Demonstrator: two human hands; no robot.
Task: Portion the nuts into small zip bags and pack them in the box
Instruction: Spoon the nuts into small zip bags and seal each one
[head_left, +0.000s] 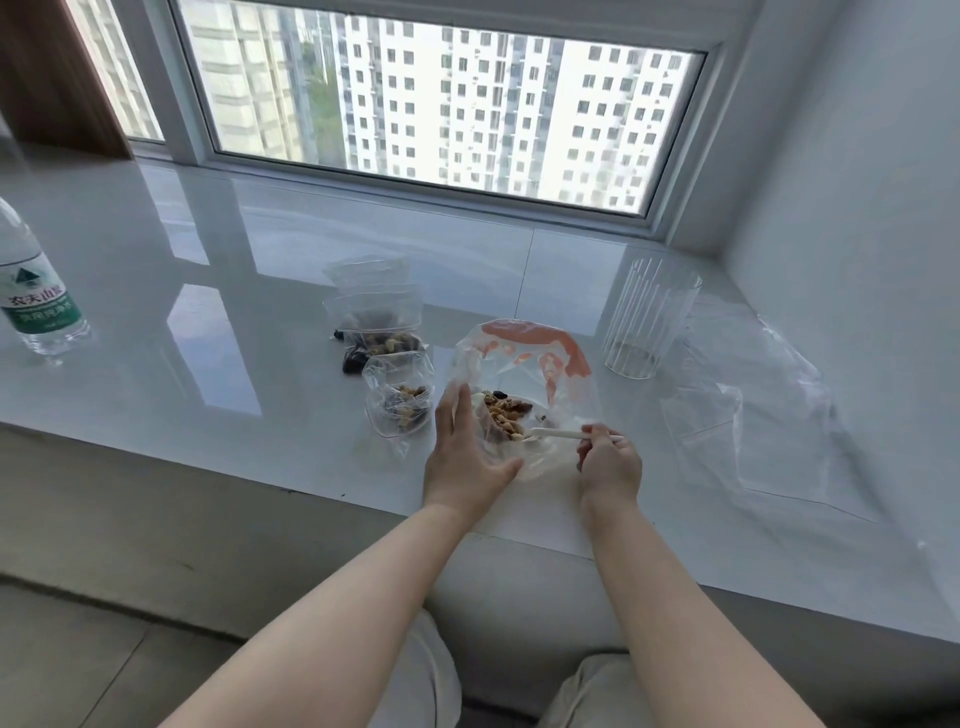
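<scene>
Bright daylight from the window ahead | soft, faint shadows only | strong glare and reflected panes across the glossy white sill | wide-angle bending of frame lines and walls toward the edges | slightly soft throughout, clear plastic hard to resolve | dimmer foreground below the sill edge

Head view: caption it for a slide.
Right hand spoons nuts from large bag steadied by left hand.
</scene>
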